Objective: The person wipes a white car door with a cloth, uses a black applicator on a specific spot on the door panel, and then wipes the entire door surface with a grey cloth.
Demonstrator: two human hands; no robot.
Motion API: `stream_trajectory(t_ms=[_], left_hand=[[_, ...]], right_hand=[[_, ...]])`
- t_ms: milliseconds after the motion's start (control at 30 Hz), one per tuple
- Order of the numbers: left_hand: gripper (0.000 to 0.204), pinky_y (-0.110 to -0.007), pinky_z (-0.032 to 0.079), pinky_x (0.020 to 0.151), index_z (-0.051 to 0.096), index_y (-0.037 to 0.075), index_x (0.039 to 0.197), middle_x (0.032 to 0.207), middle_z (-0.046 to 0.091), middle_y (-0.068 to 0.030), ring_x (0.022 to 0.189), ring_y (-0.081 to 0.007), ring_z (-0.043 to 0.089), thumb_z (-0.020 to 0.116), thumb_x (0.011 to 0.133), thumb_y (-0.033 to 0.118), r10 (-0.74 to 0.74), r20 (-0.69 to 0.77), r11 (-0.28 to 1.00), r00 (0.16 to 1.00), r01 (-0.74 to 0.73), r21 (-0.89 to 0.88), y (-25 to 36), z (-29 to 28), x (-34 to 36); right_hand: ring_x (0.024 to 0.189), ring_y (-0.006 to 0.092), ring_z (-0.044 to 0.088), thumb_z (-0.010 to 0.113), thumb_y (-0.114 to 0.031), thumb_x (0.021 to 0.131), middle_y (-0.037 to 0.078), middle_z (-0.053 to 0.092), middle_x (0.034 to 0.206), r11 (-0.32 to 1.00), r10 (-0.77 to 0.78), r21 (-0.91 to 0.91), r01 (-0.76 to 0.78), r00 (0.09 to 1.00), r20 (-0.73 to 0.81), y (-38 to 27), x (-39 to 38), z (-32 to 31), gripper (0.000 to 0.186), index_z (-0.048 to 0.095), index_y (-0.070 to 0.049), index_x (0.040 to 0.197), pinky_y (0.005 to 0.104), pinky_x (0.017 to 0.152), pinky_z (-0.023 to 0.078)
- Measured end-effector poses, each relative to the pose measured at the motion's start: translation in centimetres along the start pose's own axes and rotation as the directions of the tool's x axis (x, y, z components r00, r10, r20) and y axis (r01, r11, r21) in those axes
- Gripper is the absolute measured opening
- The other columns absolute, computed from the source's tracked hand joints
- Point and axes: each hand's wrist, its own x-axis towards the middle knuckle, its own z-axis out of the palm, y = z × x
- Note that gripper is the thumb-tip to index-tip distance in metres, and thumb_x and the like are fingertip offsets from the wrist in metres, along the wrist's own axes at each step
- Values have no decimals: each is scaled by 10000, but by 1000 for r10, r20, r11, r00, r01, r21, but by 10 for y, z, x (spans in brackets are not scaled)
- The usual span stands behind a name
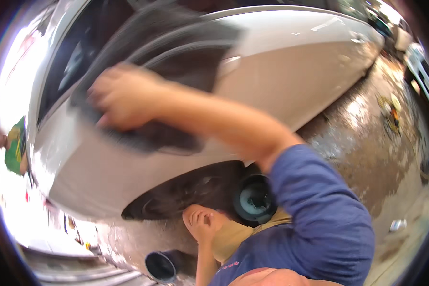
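Note:
My right arm reaches leftward over the white car (291,66), and my right hand (126,97) is closed on a dark grey cloth (186,57). Motion blurs both the hand and the cloth, which is spread across the car's side and window area near the rear. Below the cloth sits the dark wheel (176,198) in its arch. My left hand (202,226) rests on my bent bare knee close to that wheel, its fingers loosely laid out and holding nothing.
A dark bucket of sudsy water (254,199) stands beside the wheel, right of my knee. Another dark bucket (161,266) is at the lower left. The ground (352,143) is wet. A person in green (15,148) is beyond the car's left end. Another vehicle (422,76) is at far right.

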Motion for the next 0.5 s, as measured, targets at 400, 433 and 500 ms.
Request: stream_trajectory(t_ms=[400, 433, 500], left_hand=[[225, -524, 412, 1020, 676, 67, 905, 1080, 647, -118, 1133, -351, 582, 803, 802, 220, -62, 94, 995, 994, 69, -74, -27, -34, -34], [225, -524, 412, 1020, 676, 67, 905, 1080, 647, -118, 1133, -351, 582, 803, 802, 220, -23, 61, 996, 998, 28, -86, -27, -40, -39], [233, -527, 402, 1027, 674, 72, 895, 1091, 644, -121, 1156, -350, 573, 807, 800, 238, -128, 79, 989, 989, 133, -60, -26, -46, -49]], right_hand=[[1488, 354, 361, 583, -328, 1032, 163, 456, 1571, 821, 304, -478, -313, 948, -98, 219, -275, -185, 567, 467, -94, 1535, 473, 1248, 263], [1457, 351, 409, 569, -328, 1045, 164, 499, 1535, 725, 360, -529, -442, 897, -257, 247, -307, -214, 522, 506, -87, 1503, 473, 1227, 298], [1354, 390, 515, 551, -347, 1061, 189, 575, 1449, 492, 390, -650, -579, 814, -431, 297, -357, -275, 491, 538, -61, 1461, 458, 1163, 385]])
